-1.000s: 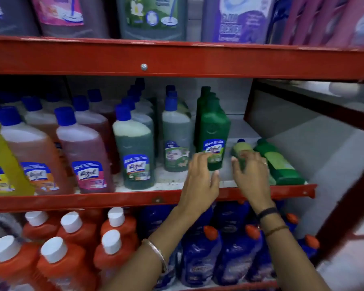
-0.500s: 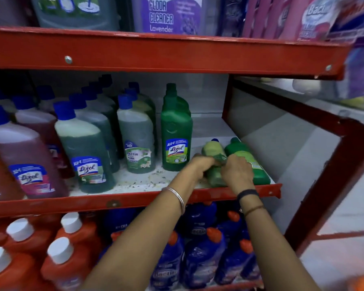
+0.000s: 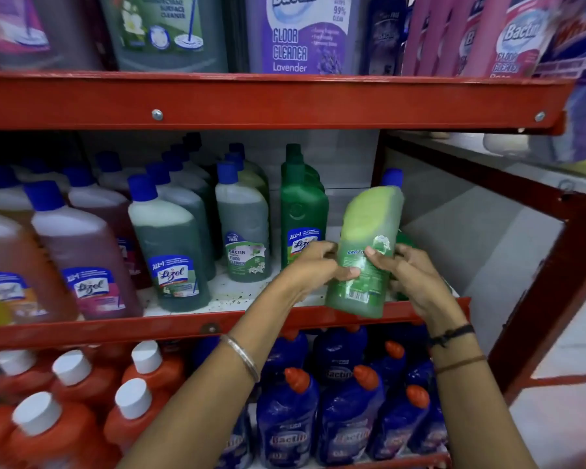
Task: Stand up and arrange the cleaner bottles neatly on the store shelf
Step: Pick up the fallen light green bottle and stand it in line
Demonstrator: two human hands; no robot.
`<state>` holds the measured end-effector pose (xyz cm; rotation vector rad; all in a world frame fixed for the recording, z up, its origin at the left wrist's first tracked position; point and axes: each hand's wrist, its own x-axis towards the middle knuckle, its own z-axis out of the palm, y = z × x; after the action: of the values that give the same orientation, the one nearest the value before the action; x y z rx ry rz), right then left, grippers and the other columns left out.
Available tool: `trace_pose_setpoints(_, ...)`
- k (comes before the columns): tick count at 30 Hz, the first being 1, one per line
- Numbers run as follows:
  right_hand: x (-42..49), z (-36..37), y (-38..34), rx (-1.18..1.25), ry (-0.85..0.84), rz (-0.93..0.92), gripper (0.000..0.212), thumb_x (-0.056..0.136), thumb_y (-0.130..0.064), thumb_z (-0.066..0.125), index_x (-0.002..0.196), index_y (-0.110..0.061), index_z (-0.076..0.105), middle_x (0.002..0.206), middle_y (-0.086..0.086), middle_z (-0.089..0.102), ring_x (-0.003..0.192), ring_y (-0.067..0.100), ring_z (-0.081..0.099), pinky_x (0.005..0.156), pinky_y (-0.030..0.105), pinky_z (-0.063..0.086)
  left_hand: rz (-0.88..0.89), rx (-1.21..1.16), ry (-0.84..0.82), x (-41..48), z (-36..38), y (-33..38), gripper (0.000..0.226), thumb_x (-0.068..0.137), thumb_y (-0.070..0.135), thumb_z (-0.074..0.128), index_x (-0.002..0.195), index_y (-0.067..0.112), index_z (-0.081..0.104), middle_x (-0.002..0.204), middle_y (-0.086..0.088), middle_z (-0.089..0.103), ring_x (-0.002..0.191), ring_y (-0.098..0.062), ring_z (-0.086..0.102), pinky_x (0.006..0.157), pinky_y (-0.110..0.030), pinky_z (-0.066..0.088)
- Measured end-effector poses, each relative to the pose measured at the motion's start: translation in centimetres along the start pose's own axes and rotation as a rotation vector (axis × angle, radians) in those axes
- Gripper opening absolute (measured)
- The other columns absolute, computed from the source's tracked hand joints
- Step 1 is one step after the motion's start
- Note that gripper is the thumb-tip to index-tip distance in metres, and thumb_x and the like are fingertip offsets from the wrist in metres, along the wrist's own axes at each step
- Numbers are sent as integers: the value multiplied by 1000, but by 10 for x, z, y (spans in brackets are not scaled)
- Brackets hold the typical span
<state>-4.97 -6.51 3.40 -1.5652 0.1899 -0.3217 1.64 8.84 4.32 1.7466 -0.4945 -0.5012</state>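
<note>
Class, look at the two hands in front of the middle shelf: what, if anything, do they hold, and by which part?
The light green bottle, gripped at its labelled lower body by left hand and right hand.

Both my forearms reach forward. My left hand (image 3: 313, 265) and right hand (image 3: 416, 275) face each other, fingers (image 3: 378, 257) curled inward in a two-sided grip.

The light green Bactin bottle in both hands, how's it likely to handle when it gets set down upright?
The light green bottle looks mostly full, so probably hefty for its size. It is tall on a narrow base, so it may tip if released while leaning. Its glossy label could be slippery; left hand and right hand both grip it.
</note>
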Motion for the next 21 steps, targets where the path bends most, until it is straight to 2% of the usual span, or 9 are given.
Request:
trace_pose_setpoints(4, -12, 35, -4, -38, -37, -170, 28, 78, -5, 72, 98, -19, 58, 98, 0, 67, 79, 2, 68, 62, 14, 56, 145, 95, 171, -31, -27, -14, 59, 65, 14, 77, 120, 16, 56, 117, -4, 65, 107, -23, 61, 96, -46, 49)
trace_pose_setpoints(8, -13, 83, -5, -58, -119, -272, 36, 78, -1, 71, 105, -14, 53, 96, -6, 65, 72, -11, 67, 60, 9, 52, 232, 195, 392, -59, -59, -30, 51, 68, 16, 73, 115, 24, 55, 111, -2, 67, 99, -22, 65, 90, -47, 52)
trace_pose_setpoints(11, -7, 119, 3, -60, -172, -274, 42, 75, -4, 75, 108, -19, 53, 104, -2, 66, 88, 0, 68, 73, 18, 56, 224, 300, 540, -72, -83, -45, 54, 68, 23, 71, 118, 26, 51, 113, -3, 67, 100, -23, 63, 87, -46, 53)
trace_pose_setpoints(13, -1, 136, 13, -71, -197, -268, 47, 75, -6, 76, 113, -18, 52, 108, -4, 66, 99, 6, 65, 82, 20, 56, 211, 280, 569, -73, -93, -56, 59, 63, 28, 68, 119, 25, 49, 115, -4, 65, 103, -23, 62, 87, -47, 53)
trace_pose_setpoints(15, 2, 151, 22, -78, -208, -264, 50, 76, -6, 75, 119, -14, 51, 109, -5, 65, 99, 2, 63, 80, 13, 54, 190, 235, 582, -71, -102, -69, 59, 60, 28, 66, 116, 23, 49, 116, -7, 63, 104, -24, 61, 88, -48, 52)
trace_pose_setpoints(17, 3, 157, 32, -82, -200, -263, 52, 77, -6, 73, 123, -11, 50, 111, -3, 66, 95, -4, 64, 78, 11, 54, 176, 241, 593, -69, -104, -77, 58, 60, 25, 66, 115, 21, 48, 115, -8, 62, 104, -26, 60, 88, -48, 52)
trace_pose_setpoints(19, 4, 162, 42, -94, -164, -261, 50, 78, -9, 73, 124, -11, 52, 108, -3, 67, 91, -3, 65, 80, 18, 57, 189, 271, 599, -70, -105, -80, 56, 66, 18, 68, 117, 19, 47, 116, -9, 59, 107, -28, 57, 89, -47, 50)
trace_pose_setpoints(21, 3, 162, 46, -146, -120, -282, 51, 78, -14, 74, 124, -14, 54, 104, 0, 65, 92, 10, 63, 80, 28, 57, 223, 305, 606, -71, -102, -82, 54, 73, 9, 66, 123, 14, 46, 121, -10, 54, 112, -28, 52, 96, -40, 45)
